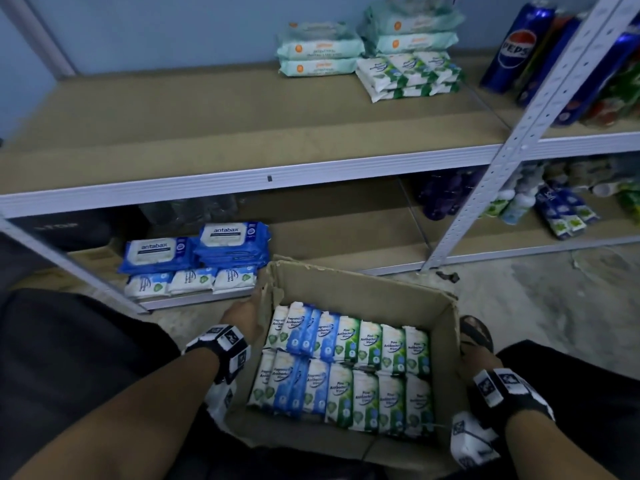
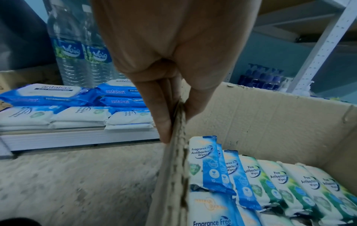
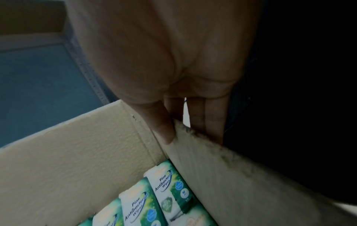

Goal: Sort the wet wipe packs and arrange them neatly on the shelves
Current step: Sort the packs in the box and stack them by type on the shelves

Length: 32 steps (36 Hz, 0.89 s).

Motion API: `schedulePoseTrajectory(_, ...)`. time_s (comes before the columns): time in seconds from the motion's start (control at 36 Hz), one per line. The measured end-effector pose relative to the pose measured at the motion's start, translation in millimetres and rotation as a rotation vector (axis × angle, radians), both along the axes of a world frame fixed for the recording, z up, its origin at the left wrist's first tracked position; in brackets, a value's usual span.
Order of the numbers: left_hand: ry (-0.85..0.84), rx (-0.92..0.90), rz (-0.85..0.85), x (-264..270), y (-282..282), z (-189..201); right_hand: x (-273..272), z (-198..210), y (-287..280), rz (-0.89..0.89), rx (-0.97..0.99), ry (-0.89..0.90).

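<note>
Open brown corrugated cardboard box [image 1: 349, 285], edges torn, holds two rows of upright blue and green soft-plastic wet wipe packs [image 1: 346, 368]. Left hand [image 1: 242, 315] and right hand [image 1: 479, 358] fingers pinch opposite walls.

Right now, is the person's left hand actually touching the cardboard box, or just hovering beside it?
Touching. The left wrist view shows the left hand pinching the cardboard box wall, thumb inside and fingers outside, with no gap.

Between the left grip [image 1: 242, 317] and right grip [image 1: 479, 356], the cardboard box [image 1: 363, 289] holds two upright rows of wipe packs: blue-and-white packs [image 1: 304, 336] nearer the left, green pine packs [image 1: 391, 348] nearer the right.
</note>
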<state>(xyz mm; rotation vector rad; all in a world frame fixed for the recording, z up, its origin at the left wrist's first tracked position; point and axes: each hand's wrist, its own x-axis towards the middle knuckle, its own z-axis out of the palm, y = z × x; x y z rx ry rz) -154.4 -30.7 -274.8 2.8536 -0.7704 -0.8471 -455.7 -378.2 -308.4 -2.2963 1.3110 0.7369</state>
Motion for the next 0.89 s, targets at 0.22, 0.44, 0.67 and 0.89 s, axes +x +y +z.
schedulePoseTrajectory(0.22,0.068,-0.072,0.049,-6,34,-1,14,-24,-30,-0.061,0.039,-0.055)
schedulePoseTrajectory(0.44,0.038,-0.074,0.164,-10,70,-1,64,41,10,0.07,0.064,-0.065)
schedulePoseTrajectory(0.67,0.017,-0.045,0.25,4,106,20,107,67,44,0.121,0.122,-0.135)
schedulePoseTrajectory(0.89,0.009,-0.054,0.324,12,132,17,139,67,61,0.181,0.11,-0.167)
